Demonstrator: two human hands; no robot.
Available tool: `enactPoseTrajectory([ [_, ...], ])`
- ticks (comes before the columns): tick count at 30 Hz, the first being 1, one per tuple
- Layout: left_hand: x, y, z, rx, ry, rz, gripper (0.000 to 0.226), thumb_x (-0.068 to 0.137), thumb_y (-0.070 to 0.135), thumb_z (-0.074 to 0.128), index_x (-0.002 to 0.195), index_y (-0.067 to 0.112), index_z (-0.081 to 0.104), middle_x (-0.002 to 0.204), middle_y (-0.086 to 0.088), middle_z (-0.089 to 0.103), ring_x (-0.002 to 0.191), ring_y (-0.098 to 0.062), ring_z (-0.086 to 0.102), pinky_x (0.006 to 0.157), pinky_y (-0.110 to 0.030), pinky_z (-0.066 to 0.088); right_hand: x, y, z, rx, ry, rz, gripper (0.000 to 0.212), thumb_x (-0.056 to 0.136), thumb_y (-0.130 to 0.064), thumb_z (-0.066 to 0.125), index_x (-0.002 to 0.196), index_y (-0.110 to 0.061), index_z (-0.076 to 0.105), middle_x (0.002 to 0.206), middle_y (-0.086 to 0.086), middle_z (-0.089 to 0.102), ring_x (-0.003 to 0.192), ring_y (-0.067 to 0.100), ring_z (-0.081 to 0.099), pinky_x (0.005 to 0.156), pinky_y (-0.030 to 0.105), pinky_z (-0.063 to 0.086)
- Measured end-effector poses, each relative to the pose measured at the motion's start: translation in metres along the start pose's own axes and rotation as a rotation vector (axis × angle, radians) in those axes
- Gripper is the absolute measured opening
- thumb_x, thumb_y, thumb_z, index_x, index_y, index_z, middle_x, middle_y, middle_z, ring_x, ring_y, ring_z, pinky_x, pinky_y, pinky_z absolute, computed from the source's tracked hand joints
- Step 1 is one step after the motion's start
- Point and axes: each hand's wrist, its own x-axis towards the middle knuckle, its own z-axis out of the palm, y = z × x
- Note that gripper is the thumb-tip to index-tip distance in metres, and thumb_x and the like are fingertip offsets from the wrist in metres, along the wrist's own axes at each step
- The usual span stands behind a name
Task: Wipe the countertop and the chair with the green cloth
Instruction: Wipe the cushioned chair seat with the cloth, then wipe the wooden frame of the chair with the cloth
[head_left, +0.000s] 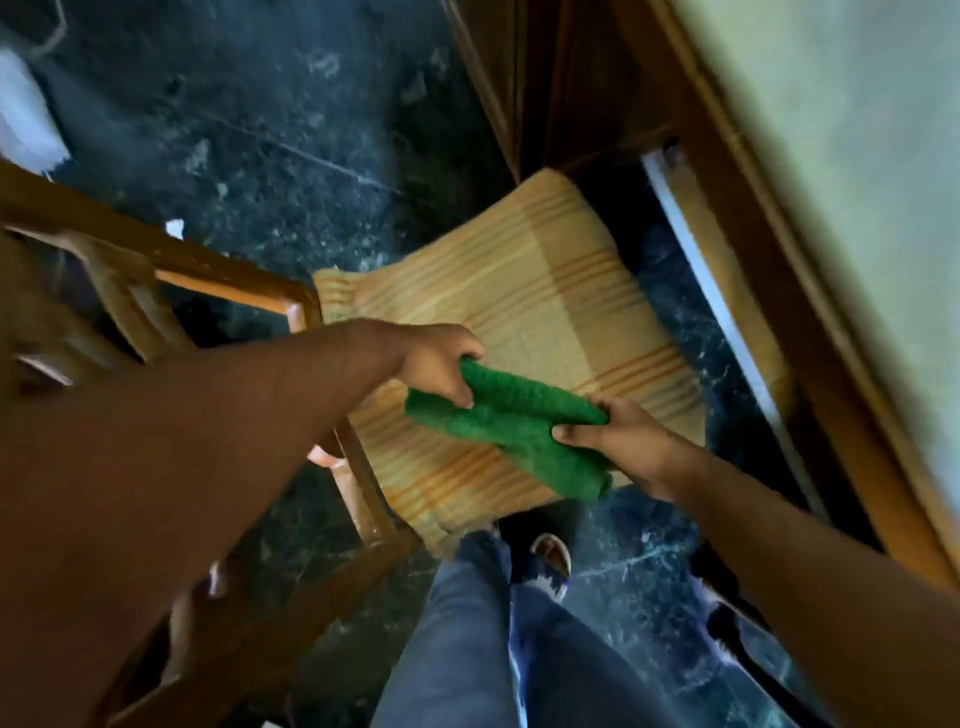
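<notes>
While both hands reach down over the chair, the green cloth (511, 431) hangs stretched between them, just above the seat. The left hand (439, 361) is clamped on the cloth's upper left end, fingers curled over the bunched fabric with the thumb underneath. The right hand (628, 441) pinches the opposite side, thumb and fingertips closed on a fold near the cloth's middle right, while a loose end droops below it toward the front edge of the seat. Whether the cloth touches the seat cannot be told from this view.

A striped orange-and-cream cushion (524, 306) covers the seat of the wooden chair (223, 280), whose frame and armrest run along the left side, partly behind the left forearm. The cushion sits tilted in the view, one corner pointing up toward a wooden cabinet or door frame (571, 93) at the top right. A pale wall (857, 130) fills the far right corner.

Below the cushion, the person's legs in blue jeans (467, 623) stand close to the chair's front edge, and one foot in a sandal (550, 556) shows on the dark green marbled floor (260, 130). A white blurred object (26, 119) lies at the left edge, too indistinct to identify. No surface such as a countertop can be made out clearly.
</notes>
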Motion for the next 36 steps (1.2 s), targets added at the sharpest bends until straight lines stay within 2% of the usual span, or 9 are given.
enactPoseTrajectory([
  [9, -0.253, 0.076, -0.099, -0.473, 0.31, 0.104, 0.039, 0.07, 0.027, 0.085, 0.106, 0.028, 0.069, 0.091, 0.006, 0.077, 0.077, -0.005, 0.074, 0.058, -0.019, 0.056, -0.198, -0.143, 0.018, 0.397, 0.064, -0.327, 0.027, 0.09, -0.009, 0.065, 0.117, -0.008, 0.064, 0.109, 0.012, 0.074, 0.1, 0.026, 0.071, 0.078, 0.034, 0.059],
  [12, -0.32, 0.061, -0.092, -0.473, 0.302, 0.033, 0.044, 0.058, 0.032, 0.094, 0.097, 0.031, 0.073, 0.09, -0.004, 0.078, 0.073, -0.022, 0.076, 0.053, -0.04, 0.06, -0.237, -0.155, 0.055, 0.335, 0.058, -0.432, 0.025, 0.087, -0.01, 0.07, 0.111, -0.016, 0.066, 0.102, 0.004, 0.076, 0.094, 0.02, 0.073, 0.072, 0.029, 0.059],
  [16, -0.385, 0.011, -0.073, -0.453, 0.382, -0.018, 0.065, 0.04, 0.055, 0.095, 0.096, 0.03, 0.074, 0.097, -0.004, 0.078, 0.083, -0.024, 0.077, 0.067, -0.037, 0.063, -0.253, -0.14, 0.131, 0.184, 0.062, -0.408, 0.033, 0.08, -0.02, 0.08, 0.107, -0.028, 0.064, 0.101, -0.002, 0.075, 0.093, 0.016, 0.073, 0.079, 0.041, 0.06],
  [19, -0.413, -0.046, -0.054, -0.455, 0.463, -0.071, 0.077, 0.026, 0.067, 0.091, 0.094, 0.037, 0.071, 0.091, 0.001, 0.077, 0.079, -0.019, 0.075, 0.074, -0.053, 0.06, -0.246, -0.128, 0.197, 0.019, 0.155, -0.368, 0.055, 0.071, -0.032, 0.086, 0.115, -0.031, 0.054, 0.104, -0.004, 0.072, 0.094, 0.014, 0.07, 0.08, 0.042, 0.06],
  [23, -0.423, -0.123, -0.032, -0.458, 0.461, -0.104, 0.077, 0.022, 0.067, 0.09, 0.086, 0.035, 0.063, 0.075, -0.004, 0.068, 0.059, -0.011, 0.064, 0.058, -0.043, 0.055, -0.237, -0.12, 0.275, -0.325, 0.113, -0.352, 0.064, 0.074, -0.048, 0.078, 0.125, -0.039, 0.04, 0.107, -0.017, 0.06, 0.093, 0.003, 0.061, 0.078, 0.026, 0.054],
  [26, -0.415, -0.154, -0.028, -0.343, 0.498, -0.075, 0.074, 0.035, 0.068, 0.09, 0.086, 0.029, 0.054, 0.076, -0.001, 0.062, 0.051, -0.005, 0.057, 0.048, -0.03, 0.045, -0.228, -0.12, 0.316, -0.709, 0.226, -0.398, 0.06, 0.091, -0.041, 0.059, 0.143, -0.029, 0.031, 0.131, 0.002, 0.052, 0.114, 0.019, 0.053, 0.095, 0.033, 0.045],
  [30, -0.409, -0.165, -0.033, 0.163, 0.519, -0.111, 0.064, 0.053, 0.077, 0.071, 0.092, 0.034, 0.044, 0.082, 0.008, 0.06, 0.062, -0.007, 0.059, 0.048, -0.027, 0.04, -0.235, -0.146, 0.335, -0.591, 0.189, -0.531, 0.06, 0.093, -0.017, 0.048, 0.149, -0.029, 0.027, 0.148, 0.003, 0.04, 0.128, 0.014, 0.04, 0.103, 0.021, 0.034],
  [32, -0.408, -0.164, -0.04, 0.46, 0.612, -0.111, 0.083, 0.051, 0.089, 0.056, 0.109, 0.031, 0.04, 0.096, 0.007, 0.062, 0.078, -0.013, 0.063, 0.061, -0.034, 0.045, -0.243, -0.153, 0.352, -0.439, 0.057, -0.516, 0.045, 0.099, -0.032, 0.041, 0.144, -0.03, 0.034, 0.132, -0.001, 0.053, 0.108, 0.008, 0.05, 0.093, 0.022, 0.042],
  [36, -0.378, -0.15, -0.072, 0.533, 0.865, 0.271, 0.093, 0.077, 0.084, 0.045, 0.148, 0.026, 0.03, 0.145, -0.011, 0.051, 0.131, -0.035, 0.05, 0.099, -0.056, 0.044, -0.227, -0.161, 0.387, -0.672, 0.29, -0.485, 0.061, 0.096, -0.054, 0.045, 0.143, -0.019, 0.03, 0.113, 0.003, 0.06, 0.091, 0.021, 0.06, 0.075, 0.04, 0.051],
])
